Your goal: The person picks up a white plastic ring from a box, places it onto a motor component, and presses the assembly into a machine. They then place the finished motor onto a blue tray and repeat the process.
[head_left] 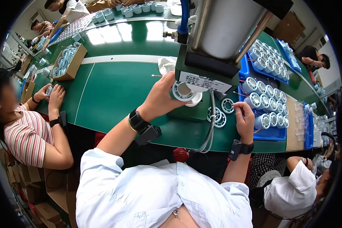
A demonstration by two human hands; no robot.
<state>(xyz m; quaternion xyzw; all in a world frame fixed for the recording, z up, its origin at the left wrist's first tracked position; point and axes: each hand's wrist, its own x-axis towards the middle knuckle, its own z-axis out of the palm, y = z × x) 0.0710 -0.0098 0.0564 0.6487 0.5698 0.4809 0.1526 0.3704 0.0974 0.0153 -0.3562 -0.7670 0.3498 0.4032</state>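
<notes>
My left hand [159, 95] is wrapped round a light-blue cylindrical housing [182, 91], its round open end facing me. A short wire with a small white connector sticks out behind that hand. The housing is just below the head of a bench press [206, 62], beside a white round seat [195, 100] on the press base. My right hand [244, 117] has loosely curled fingers with a gap between them and nothing visible in them. Its fingertips are close to a white slotted ring [227, 105]; whether they touch it I cannot tell. More such rings [218, 118] lie overlapping beside the cables.
Blue trays [269, 133] of similar housings stand to the right. Grey cables [209, 136] hang over the table's front edge. A white cloth [166, 64] lies behind my left hand. At left, a co-worker [30, 133] sits near a cardboard box [73, 62] of coiled cable.
</notes>
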